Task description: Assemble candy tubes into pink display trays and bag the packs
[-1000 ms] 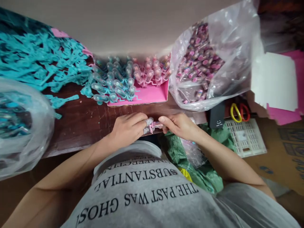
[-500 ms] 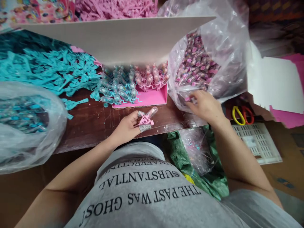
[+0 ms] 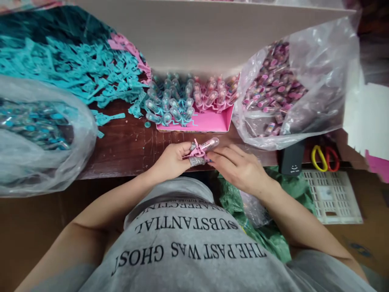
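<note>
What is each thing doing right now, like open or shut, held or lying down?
left hand: closed on the pink holder
pink holder: held, a clear tube in it
clear tube: tilted, sticking out of the holder
right hand: fingers touching the holder
pink box: open, partly filled with tubes
right plastic bag: open, tubes inside
left plastic bag: lying on its side
scissors: lying flat

- A small hand-assembly workbench, likely a home workshop or piecework station.
- Bulk stock shows it: clear plastic bags (image 3: 304, 81) of pink capsules, a heap of teal plastic parts (image 3: 75, 69).
- Finished pieces stand ranked in a pink box (image 3: 209, 121) on the worn wooden table (image 3: 127, 150).
</note>
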Demonstrator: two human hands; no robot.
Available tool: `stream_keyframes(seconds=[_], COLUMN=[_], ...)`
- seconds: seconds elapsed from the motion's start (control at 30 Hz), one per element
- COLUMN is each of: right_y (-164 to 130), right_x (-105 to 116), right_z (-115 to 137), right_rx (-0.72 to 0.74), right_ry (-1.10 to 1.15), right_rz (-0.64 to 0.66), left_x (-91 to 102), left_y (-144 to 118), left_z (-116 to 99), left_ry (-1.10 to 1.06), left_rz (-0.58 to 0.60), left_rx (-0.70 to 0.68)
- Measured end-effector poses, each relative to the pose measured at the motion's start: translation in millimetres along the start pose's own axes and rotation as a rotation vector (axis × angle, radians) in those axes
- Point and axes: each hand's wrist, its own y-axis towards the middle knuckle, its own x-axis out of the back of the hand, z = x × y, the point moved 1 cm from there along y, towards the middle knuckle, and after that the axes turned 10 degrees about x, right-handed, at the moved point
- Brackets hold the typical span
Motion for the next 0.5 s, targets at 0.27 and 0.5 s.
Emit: stream_keyframes(seconds=[0.27,0.5], right_y=[9.3,23.5], right_x=[-13.3,13.9], right_z=[-1.8,-19.0], right_rx=[-0.384,-0.080], right_ry=[0.551,0.205], right_rz=[0.085,-0.004], left_x=[20.7,29.8], left_y=[-11.6,-12.0], left_z=[16.5,7.0], left_ry=[0.208,-0.253], left_rz=[-0.101,0.182], left_rx=[-0.109,0.237])
